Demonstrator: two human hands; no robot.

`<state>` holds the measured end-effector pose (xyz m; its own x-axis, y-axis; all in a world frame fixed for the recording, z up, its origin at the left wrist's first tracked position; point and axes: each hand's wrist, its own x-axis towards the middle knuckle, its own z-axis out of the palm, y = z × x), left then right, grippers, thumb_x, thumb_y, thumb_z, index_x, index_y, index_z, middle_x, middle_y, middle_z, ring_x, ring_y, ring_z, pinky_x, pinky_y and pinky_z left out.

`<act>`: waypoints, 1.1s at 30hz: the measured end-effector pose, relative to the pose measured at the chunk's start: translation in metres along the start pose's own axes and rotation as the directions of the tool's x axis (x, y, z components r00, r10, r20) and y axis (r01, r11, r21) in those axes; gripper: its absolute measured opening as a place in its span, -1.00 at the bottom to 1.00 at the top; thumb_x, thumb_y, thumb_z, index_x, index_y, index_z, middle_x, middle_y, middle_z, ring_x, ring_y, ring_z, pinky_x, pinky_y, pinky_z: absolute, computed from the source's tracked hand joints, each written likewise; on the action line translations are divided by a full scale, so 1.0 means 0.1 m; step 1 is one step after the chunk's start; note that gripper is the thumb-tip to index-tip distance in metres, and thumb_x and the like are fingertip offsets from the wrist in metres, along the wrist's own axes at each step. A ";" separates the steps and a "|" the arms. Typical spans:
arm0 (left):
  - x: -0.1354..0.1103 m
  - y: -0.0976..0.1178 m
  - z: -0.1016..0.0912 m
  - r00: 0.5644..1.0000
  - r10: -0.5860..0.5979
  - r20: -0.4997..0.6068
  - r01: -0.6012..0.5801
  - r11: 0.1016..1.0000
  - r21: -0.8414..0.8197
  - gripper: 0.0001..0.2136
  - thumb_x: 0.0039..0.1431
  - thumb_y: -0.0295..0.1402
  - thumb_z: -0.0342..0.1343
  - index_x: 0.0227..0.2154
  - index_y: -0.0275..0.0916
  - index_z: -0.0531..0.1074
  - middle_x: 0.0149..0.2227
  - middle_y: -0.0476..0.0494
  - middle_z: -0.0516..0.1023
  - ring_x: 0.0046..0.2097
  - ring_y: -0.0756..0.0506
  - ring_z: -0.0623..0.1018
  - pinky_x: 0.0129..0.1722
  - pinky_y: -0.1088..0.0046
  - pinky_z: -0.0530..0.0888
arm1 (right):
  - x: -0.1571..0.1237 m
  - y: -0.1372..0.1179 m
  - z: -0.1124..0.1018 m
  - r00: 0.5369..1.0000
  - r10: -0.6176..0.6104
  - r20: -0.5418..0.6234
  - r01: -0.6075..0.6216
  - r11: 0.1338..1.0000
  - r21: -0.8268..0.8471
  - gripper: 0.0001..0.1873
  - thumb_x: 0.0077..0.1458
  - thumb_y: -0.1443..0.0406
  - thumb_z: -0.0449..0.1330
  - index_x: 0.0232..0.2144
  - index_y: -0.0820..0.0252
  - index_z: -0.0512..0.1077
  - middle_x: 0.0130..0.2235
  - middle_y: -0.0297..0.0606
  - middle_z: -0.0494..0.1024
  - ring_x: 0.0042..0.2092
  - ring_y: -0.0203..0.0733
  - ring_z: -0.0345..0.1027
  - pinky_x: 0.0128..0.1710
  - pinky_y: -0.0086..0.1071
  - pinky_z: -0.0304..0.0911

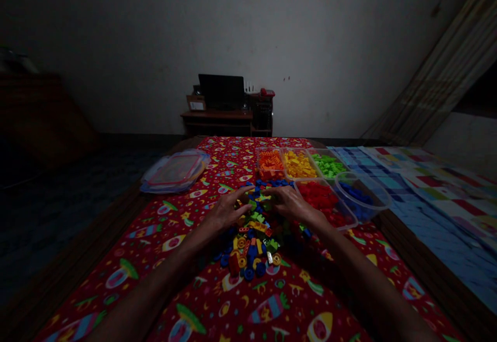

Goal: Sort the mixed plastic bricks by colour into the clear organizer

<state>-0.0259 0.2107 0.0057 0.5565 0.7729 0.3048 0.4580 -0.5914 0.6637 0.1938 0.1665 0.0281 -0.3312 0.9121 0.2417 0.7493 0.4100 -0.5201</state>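
Note:
A mixed heap of plastic building bricks lies on the red patterned cloth, with blue, green, yellow, orange and red pieces and some small wheels. My left hand reaches over the heap's left side, thumb and fingers apart, close to a green brick. From the other side my right hand curves over the heap, its fingers bent toward the left hand and loosely apart. No brick shows clearly gripped in either hand; the undersides of the right fingers are partly hidden.
Clear tubs stand beyond and right of the heap: orange bricks, yellow bricks, green bricks, red bricks, and a round tub with blue ones. Stacked lids lie left. Behind is a desk with a monitor.

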 end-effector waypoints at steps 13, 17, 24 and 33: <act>0.00 0.16 0.20 0.984 -0.151 -0.095 0.122 0.957 -0.263 -0.53 0.10 -0.18 0.03 0.04 -0.30 0.34 -0.38 -0.09 0.60 -0.32 -0.12 0.58 -0.32 0.40 0.49 | -0.11 -0.15 0.11 0.977 -0.209 -0.039 0.208 0.978 -0.010 -0.55 -0.08 0.53 0.14 -0.07 0.28 0.42 -0.25 -0.17 0.54 -0.25 -0.18 0.37 -0.29 -0.42 0.20; -0.03 0.16 0.15 0.993 -0.017 -0.115 0.011 0.999 -0.048 -0.71 0.16 -0.22 -0.01 -0.15 -0.22 0.49 -0.23 -0.15 0.61 -0.21 -0.14 0.57 -0.21 0.36 0.49 | -0.08 0.15 -0.15 0.979 -0.140 -0.149 0.126 0.987 -0.099 -0.68 0.02 0.46 0.10 -0.13 0.28 0.44 -0.30 -0.18 0.53 -0.31 -0.22 0.35 -0.32 -0.43 0.18; -0.08 0.01 0.26 0.970 0.240 0.030 -0.242 0.966 0.093 -0.78 0.17 -0.32 0.00 -0.21 -0.20 0.50 -0.17 -0.16 0.57 -0.10 -0.14 0.53 -0.08 0.32 0.45 | 0.16 0.97 -1.08 0.919 0.183 -0.349 -0.338 0.822 -0.459 -0.72 0.06 0.43 0.03 -0.24 0.32 0.51 -0.31 -0.08 0.57 -0.29 -0.17 0.39 -0.32 -0.43 0.16; -0.02 -0.07 0.11 0.972 0.222 -0.078 -0.209 0.967 0.144 -0.78 0.11 -0.45 -0.02 -0.26 -0.19 0.51 -0.21 -0.15 0.56 -0.14 -0.12 0.53 -0.10 0.31 0.46 | 0.24 0.82 -1.05 0.916 0.111 -0.386 -0.289 0.850 -0.440 -0.60 0.16 0.25 0.08 -0.01 0.38 0.41 -0.20 0.05 0.57 -0.21 -0.06 0.44 -0.24 -0.33 0.25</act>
<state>-0.0226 0.2111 -0.0071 0.5886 0.6379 0.4965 0.4266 -0.7669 0.4795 0.3080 0.2209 0.0775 0.0011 0.8776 0.4794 0.9852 0.0813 -0.1512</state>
